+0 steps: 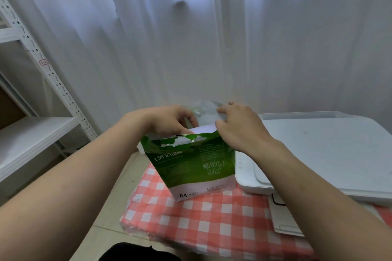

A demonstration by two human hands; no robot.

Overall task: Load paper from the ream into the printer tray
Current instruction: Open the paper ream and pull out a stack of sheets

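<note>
A green and white A4 paper ream [191, 163] stands tilted on the red-checked tablecloth [212, 216], its wrapper torn open at the top with white paper showing. My left hand [167, 121] grips the top left of the wrapper, fingers curled over the edge. My right hand [237, 125] holds the torn wrapper flap at the top right. The white printer [331, 154] sits right of the ream, lid closed, with its white tray [284, 218] sticking out at the front.
A white metal shelf rack [31, 133] stands at the left. White curtains [191, 38] hang behind the table. Tiled floor shows left of the table. A dark object [137, 252] lies at the bottom edge.
</note>
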